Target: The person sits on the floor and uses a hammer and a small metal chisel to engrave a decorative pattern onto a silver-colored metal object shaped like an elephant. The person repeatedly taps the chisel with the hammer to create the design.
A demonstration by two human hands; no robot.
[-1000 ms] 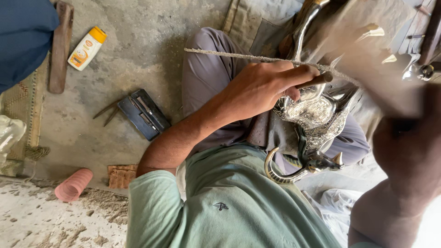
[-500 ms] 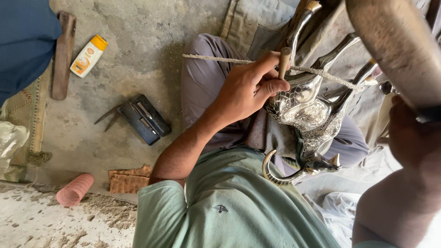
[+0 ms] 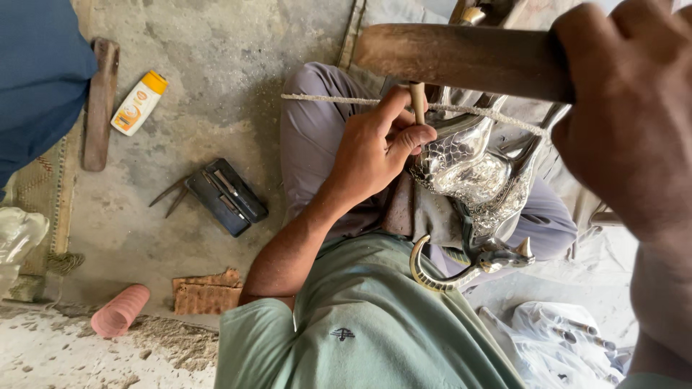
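The left hand [image 3: 378, 148] pinches a thin punch [image 3: 417, 101] on the shiny metal animal [image 3: 468, 173]. The right hand [image 3: 627, 115] grips a wooden hammer handle [image 3: 454, 59].

A craftsman's floor workshop, where metalwork is done sitting on the ground. The landmark is the silver animal figure [image 3: 468, 180] with embossed scales resting in the worker's lap. Left of it, on the bare, dusty concrete floor [image 3: 238, 65], lie a dark tool case [image 3: 225, 196] with loose metal picks beside it, a wooden-handled tool [image 3: 99, 101] and a small squeeze bottle [image 3: 138, 102]; above the figure a wooden mallet handle [image 3: 461, 59] crosses
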